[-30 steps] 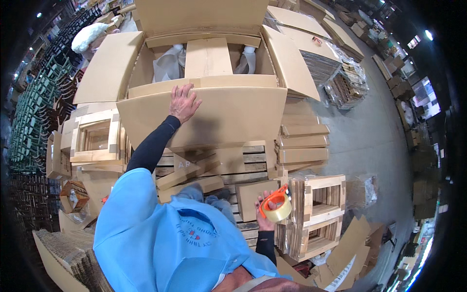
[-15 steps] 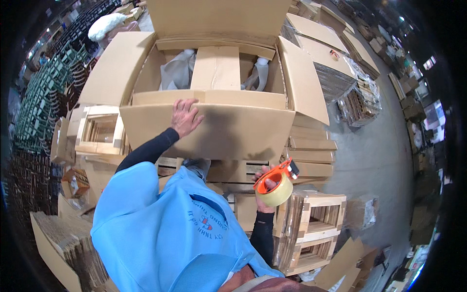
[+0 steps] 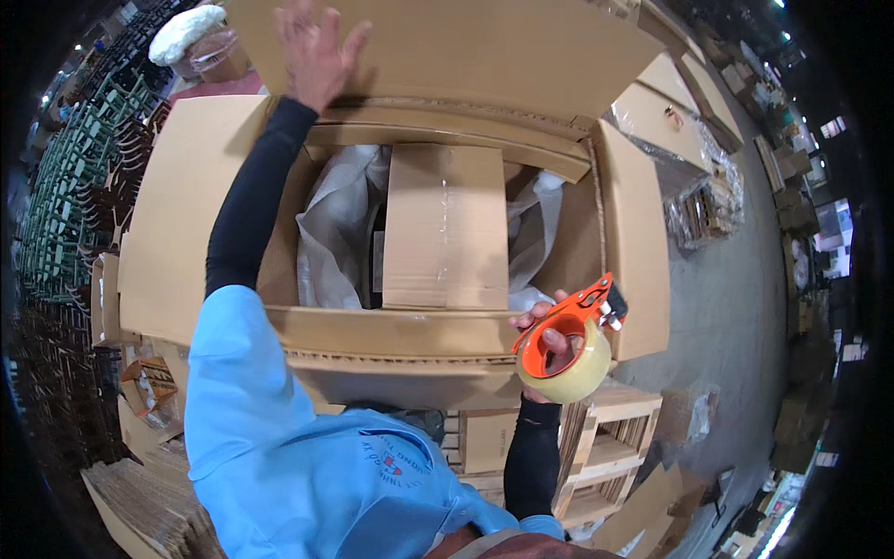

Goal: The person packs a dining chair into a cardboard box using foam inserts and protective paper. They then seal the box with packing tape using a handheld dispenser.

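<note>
A large open cardboard box (image 3: 177, 214) fills the middle of the view. Inside it lie a smaller flat carton (image 3: 445, 228) and crumpled white wrapping (image 3: 331, 233). My left hand (image 3: 315, 45) is stretched out and rests flat, fingers spread, on the far flap (image 3: 466, 47) of the box. My right hand (image 3: 549, 337) grips an orange tape dispenser (image 3: 568, 349) with a roll of clear tape, held just above the near right corner of the box.
A wooden crate frame (image 3: 605, 447) stands under the box at the lower right. Stacked flat cardboard (image 3: 140, 503) lies at the lower left, green racks (image 3: 65, 186) at the left. More cartons and wrapped goods (image 3: 698, 186) sit at the right by the grey floor.
My left hand has moved from the near flap across to the far flap. My right hand has raised the tape dispenser up to the box's near right corner. The view has closed in on the box.
</note>
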A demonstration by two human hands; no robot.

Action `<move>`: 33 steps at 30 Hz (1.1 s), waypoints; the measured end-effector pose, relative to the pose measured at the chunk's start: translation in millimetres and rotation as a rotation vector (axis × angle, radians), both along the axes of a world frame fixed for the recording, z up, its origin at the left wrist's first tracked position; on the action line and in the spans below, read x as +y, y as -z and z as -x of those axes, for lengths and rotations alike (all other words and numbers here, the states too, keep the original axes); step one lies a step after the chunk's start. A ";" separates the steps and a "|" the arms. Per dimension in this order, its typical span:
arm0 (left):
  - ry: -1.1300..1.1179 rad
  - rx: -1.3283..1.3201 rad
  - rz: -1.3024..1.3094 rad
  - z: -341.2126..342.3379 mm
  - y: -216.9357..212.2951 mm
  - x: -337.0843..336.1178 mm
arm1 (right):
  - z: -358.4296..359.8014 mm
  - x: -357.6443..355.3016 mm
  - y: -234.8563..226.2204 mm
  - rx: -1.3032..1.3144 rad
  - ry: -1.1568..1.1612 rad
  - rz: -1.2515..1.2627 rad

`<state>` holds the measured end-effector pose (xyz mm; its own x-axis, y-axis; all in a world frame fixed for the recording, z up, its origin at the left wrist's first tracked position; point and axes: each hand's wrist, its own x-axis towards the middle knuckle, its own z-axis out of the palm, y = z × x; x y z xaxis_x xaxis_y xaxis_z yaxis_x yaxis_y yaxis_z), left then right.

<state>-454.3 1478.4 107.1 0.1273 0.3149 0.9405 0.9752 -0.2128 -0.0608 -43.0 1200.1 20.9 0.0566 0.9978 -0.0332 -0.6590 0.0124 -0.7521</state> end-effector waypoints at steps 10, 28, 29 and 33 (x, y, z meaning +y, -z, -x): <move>0.032 -0.042 0.147 55.1 177.4 35.9 | 52.7 34.3 11.8 -0.119 -0.042 0.227; 0.276 0.100 0.105 -28.9 -44.5 55.2 | 139.1 211.4 48.5 -0.219 -0.155 -0.118; 0.242 0.112 0.171 -33.3 -59.9 66.9 | 143.1 224.3 52.3 -0.408 -0.093 -0.149; 0.114 0.164 0.334 -30.2 -96.3 90.4 | 179.7 237.4 54.2 -0.673 -0.075 -0.117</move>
<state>-424.1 1568.8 203.4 0.3193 0.5759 0.7526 0.9274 -0.3534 -0.1231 -222.7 1437.5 -33.3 -0.0421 0.9948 0.0932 -0.0509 0.0910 -0.9945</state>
